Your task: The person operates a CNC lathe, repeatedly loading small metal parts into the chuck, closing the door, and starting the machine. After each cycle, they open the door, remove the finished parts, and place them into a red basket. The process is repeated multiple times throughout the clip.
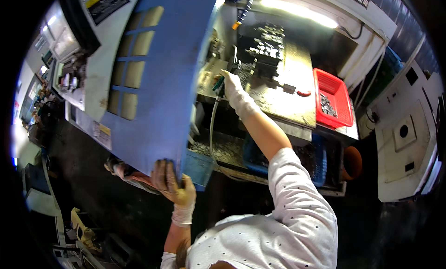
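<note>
Currently, the right hand (232,88), in a whitish glove, reaches far into the machine, its arm extended, closed around a partly hidden green hand-held tool (217,86); one slim grey hose (212,127) hangs from it toward the near side. The left hand (174,187), in a stained whitish glove, grasps the near edge of a smooth blue metal door (167,92), fingers laid on its face, thumb beside the edge. Eight pale rectangular panes (143,42) fill the door's left part, in two columns. Far right, one red plastic basket (331,120) holds small silvery pieces (327,105), too many to count.
</note>
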Motion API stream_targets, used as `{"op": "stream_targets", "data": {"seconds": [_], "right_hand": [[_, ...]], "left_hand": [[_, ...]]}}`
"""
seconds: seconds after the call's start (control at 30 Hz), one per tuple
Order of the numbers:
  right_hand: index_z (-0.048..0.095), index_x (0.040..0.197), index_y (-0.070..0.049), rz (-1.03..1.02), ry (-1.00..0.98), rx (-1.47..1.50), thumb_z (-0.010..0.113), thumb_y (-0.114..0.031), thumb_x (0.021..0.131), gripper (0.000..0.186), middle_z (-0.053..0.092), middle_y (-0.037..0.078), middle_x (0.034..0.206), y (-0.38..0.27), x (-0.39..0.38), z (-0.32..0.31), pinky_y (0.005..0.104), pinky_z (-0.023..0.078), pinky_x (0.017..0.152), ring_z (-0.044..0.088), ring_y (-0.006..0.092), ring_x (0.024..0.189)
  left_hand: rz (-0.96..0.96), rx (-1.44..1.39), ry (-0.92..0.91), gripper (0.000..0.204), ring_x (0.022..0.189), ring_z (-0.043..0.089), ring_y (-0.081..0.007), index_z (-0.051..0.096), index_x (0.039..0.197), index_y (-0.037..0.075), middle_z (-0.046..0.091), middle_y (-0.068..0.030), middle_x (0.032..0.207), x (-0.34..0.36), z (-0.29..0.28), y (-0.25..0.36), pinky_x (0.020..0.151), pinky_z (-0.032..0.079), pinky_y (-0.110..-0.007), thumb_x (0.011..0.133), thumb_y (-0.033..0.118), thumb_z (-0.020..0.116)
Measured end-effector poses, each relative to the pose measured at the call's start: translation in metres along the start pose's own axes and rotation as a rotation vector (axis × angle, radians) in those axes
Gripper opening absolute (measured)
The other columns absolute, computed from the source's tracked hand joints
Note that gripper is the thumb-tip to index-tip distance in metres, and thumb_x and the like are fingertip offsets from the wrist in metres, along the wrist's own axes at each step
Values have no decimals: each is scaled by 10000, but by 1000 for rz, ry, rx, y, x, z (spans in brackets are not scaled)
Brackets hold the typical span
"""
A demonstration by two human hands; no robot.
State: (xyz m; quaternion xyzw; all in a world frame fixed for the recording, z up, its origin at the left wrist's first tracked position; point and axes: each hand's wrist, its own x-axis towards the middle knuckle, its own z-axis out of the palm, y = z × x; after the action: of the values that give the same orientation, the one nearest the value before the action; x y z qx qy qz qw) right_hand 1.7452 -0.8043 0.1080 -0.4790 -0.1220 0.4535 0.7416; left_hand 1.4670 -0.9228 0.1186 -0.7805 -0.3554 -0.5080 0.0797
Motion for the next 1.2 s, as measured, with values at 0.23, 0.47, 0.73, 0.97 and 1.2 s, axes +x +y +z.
{"op": "stream_targets", "data": {"seconds": [0.23, 0.47, 0.73, 0.97, 1.2], "right_hand": [[495, 885, 9, -711, 518, -409, 466, -97, 728, 192, 539, 64, 706, -34, -218, -216, 221, 393, 569, 495, 103, 599], [383, 997, 34, 23, 1025, -1114, 529, -282, 662, 484, 442, 152, 915, 14, -255, -452, 287, 337, 728, 418, 220, 831], [490, 910, -45, 194, 29, -1630, 434, -307, 696, 344, 493, 161, 892, 117, -121, -415, 319, 374, 720, 465, 266, 846], [520, 886, -50, 167, -49, -1397, 485, -267, 690, 295, 532, 151, 838, 124, -109, -403, 282, 386, 680, 515, 219, 757], [446, 803, -36, 301, -124, -608, 499, -59, 667, 148, 509, 57, 640, 52, -195, -345, 226, 383, 458, 471, 105, 522]], "left_hand": [[-109, 122, 132, 363, 995, 363, -292, 435, 1011, -1, 413, -135, 1053, 2, -6, 7, 848, 272, -367, 660, 26, 521], [-130, 208, 195, 407, 959, 405, -252, 424, 1045, 34, 431, -125, 1044, 5, 4, 9, 789, 342, -323, 648, -28, 493], [-192, 89, 254, 422, 933, 430, -224, 432, 1019, -14, 441, -135, 1036, 6, 5, 8, 814, 322, -299, 603, -37, 494], [-182, 143, 244, 428, 946, 423, -226, 430, 1024, -7, 424, -129, 1057, 3, 2, 10, 819, 315, -297, 601, -39, 490], [-247, 235, 258, 421, 937, 434, -232, 435, 1020, -15, 448, -132, 1031, -3, -3, 4, 820, 314, -302, 604, -37, 498]]}}
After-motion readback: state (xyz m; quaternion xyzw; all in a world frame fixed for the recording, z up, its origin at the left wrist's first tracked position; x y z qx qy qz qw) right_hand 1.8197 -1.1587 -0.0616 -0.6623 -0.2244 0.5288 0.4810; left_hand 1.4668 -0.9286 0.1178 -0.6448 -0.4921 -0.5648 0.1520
